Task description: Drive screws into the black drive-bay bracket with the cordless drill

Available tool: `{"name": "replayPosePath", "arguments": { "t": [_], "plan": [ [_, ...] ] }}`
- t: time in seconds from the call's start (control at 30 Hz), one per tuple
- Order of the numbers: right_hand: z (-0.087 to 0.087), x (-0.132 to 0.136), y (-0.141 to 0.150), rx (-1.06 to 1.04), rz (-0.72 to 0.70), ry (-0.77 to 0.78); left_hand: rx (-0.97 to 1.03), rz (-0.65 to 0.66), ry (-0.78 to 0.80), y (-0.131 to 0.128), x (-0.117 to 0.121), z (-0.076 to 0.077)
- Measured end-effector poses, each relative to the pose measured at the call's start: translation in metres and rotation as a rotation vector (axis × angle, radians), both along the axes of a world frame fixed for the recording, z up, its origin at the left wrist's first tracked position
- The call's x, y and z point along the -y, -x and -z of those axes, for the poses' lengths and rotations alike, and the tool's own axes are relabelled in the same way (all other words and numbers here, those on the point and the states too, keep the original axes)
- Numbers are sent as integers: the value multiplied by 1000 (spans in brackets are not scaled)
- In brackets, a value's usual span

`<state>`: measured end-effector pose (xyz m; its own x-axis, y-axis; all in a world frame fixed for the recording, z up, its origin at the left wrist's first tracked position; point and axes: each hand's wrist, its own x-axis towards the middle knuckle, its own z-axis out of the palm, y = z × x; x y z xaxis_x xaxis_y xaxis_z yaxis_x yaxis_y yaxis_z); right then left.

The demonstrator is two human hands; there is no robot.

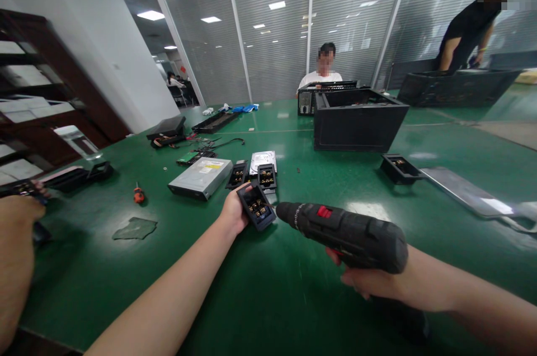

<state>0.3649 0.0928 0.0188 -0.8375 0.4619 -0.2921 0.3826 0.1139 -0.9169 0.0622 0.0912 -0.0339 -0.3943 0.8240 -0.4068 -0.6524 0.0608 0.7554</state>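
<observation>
Two hands at work here, and both are full! The left hand point(235, 210) has the small black tray point(265, 224) by its left side, tipped so its open face looks back at the wearer, brass-coloured pieces showing inside; whether its lower edge rests on the green worktop point(302, 300), I can't tell. Over to the right hand point(373, 280), wrapped round the grip of a cordless drill point(348, 230), the nose pointing left at the tray's right edge; whether the tip touches is too small to call. The tray looks like stiff plastic, light enough for one hand, probably a touch slick on those smooth walls and likely to twist under a push from the side. So the outer walls look the place to hold, thumb and fingers opposite, clear of the drill tip. The drill, by contrast, looks heavy towards its body, and the handle suits a full-palm grip. Just behind the tray sit two similar black trays point(267, 184), beside the silver optical drive point(201, 176).
</observation>
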Motion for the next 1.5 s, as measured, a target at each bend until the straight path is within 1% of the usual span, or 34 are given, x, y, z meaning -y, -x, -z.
{"name": "replayPosePath", "arguments": {
  "t": [0.17,0.37,0.53,0.67,0.8,1.0,1.17,1.37,1.5],
  "plan": [
    [-2,1,-1,-10,-5,-6,-3,-2,2,1,0,1],
    [-2,1,-1,-24,-3,-25,-8,-17,12,-1,0,-2],
    [-1,2,0,-16,6,-50,-5,-15,5,-1,-1,-1],
    [1,3,-1,-23,10,-17,0,-17,1,1,-1,1],
    [3,2,-2,-13,-11,-34,-6,-28,-4,1,-1,1],
    [6,-1,-4,-43,-21,-32,1,-35,4,0,0,-1],
    [9,-1,-5,-39,-2,4,-3,-26,5,0,1,-2],
    [6,-1,-3,-23,-10,-11,-26,-20,-14,0,1,-1],
    [5,-1,-2,-28,-13,-13,-18,-32,2,0,0,0]
  ]
}}
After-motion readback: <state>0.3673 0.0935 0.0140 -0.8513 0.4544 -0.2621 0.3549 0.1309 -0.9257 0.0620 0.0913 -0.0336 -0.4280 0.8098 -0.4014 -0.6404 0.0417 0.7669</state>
